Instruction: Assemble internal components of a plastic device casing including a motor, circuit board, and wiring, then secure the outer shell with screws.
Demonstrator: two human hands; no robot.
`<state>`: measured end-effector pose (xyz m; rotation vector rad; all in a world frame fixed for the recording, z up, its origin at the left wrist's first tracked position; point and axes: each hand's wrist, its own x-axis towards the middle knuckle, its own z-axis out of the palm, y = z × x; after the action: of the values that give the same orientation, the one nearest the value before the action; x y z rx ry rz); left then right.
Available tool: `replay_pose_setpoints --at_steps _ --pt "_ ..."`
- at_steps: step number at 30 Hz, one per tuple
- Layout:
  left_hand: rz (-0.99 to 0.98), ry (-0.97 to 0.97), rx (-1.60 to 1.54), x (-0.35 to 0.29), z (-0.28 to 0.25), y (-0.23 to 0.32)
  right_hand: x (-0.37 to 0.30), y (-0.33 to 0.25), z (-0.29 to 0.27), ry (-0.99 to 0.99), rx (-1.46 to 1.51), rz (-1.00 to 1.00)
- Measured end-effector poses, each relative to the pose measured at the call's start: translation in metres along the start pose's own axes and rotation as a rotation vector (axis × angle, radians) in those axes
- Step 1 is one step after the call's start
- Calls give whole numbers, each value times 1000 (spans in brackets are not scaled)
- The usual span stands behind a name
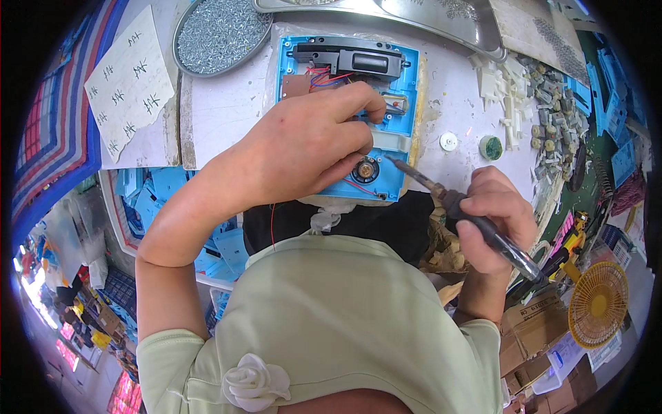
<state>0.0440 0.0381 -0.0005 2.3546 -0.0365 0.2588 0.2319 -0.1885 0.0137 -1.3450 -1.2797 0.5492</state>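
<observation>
Blue plastic casing [398, 123] lies open on the white tabletop [452, 90], in front of the worker [324, 297]. Left hand [314, 141] bends its fingers over the casing's middle, pinching what I cannot tell, while the right hand [496, 217] wraps around a black-handled tool [452, 202], its tip near the casing's lower right. A round speaker [366, 170] sits inside; a green jar [491, 148] and white disc [448, 141] lie apart.

A casing [394, 177] lies on the table [441, 103] directly before the person, a speaker [365, 170] in its near end. Behind and left of it sits a dish [212, 74] of screws [224, 34], with a paper sheet [131, 86] farther left; rightward lie a disc [448, 141], then a small container [490, 157].
</observation>
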Motion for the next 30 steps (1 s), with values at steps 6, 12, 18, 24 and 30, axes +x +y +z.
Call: replay_pose_setpoints --at_steps 6,12,18,24,30 --pt "24 9 30 -1 1 -1 6 3 6 -88 -11 34" --pt "47 27 46 0 4 -2 12 5 9 -116 -30 22" --pt "36 11 44 -1 3 -1 17 4 10 -138 -46 33" --pt "37 18 59 -1 5 -2 16 -13 12 -31 -26 404" --pt "28 -2 65 -1 4 -1 -2 -22 3 111 133 542"
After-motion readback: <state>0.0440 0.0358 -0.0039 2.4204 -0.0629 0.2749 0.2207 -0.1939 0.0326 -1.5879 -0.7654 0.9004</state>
